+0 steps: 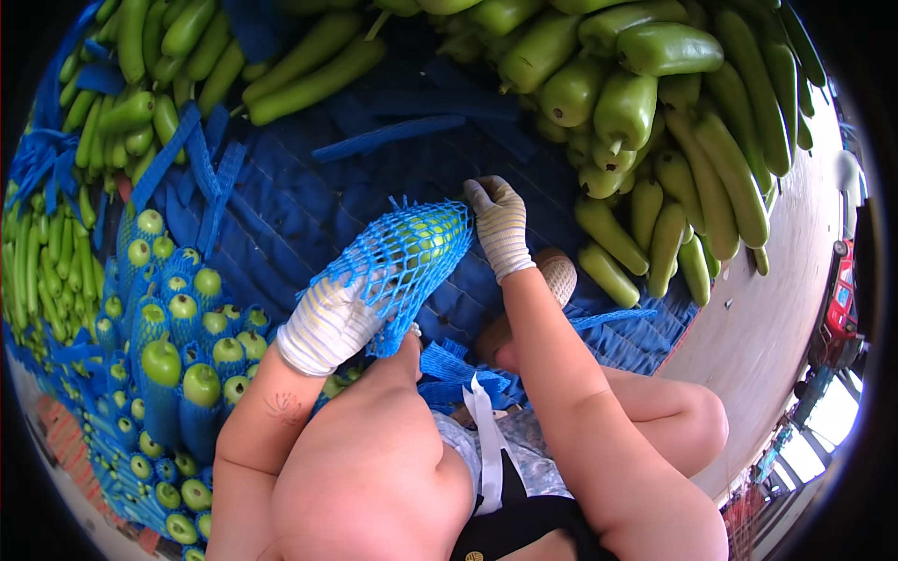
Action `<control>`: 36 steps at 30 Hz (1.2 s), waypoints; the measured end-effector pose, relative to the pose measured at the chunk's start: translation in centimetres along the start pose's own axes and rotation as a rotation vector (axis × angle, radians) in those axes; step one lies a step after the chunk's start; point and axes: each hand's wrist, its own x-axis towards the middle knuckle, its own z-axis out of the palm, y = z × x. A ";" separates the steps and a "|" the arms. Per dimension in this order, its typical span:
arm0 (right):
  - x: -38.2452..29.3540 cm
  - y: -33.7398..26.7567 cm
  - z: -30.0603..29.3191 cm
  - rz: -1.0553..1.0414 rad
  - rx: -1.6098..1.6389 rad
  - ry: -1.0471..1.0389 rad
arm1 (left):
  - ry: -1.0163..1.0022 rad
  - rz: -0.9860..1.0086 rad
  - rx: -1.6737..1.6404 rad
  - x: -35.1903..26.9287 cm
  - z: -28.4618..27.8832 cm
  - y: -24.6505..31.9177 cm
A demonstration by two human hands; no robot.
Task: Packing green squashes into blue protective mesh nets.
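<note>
My left hand (333,319), in a striped knit glove, is partly inside a blue foam mesh sleeve (414,277) and grips a green bottle gourd (433,235) through its open end. The netting is stretched over the gourd, whose far end points up and right. Beside that end is my right hand (499,221), gloved too, with its fingers bent and thumb near the fingertips; whether it pinches the edge of the net cannot be told. More flat blue foam sleeves (452,372) lie between my legs.
Bare gourds (670,49) are heaped at the upper right, with more (309,77) at the upper left. Gourds in blue sleeves (200,386) stand packed at the left. Loose sleeves (389,137) lie on the blue quilted sheet (280,168). A red vehicle (838,301) is at the far right.
</note>
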 end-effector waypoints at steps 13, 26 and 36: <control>1.9 -0.2 -0.6 0.056 0.043 0.084 | -0.068 -0.156 -1.078 3.6 1.9 -4.2; 2.6 -0.6 -0.9 -0.060 -0.460 -0.090 | 0.126 -0.764 -1.716 4.8 -0.5 1.9; 1.0 -4.3 -0.6 -0.063 -0.320 -0.536 | -0.079 -0.695 -1.381 6.0 -1.1 4.0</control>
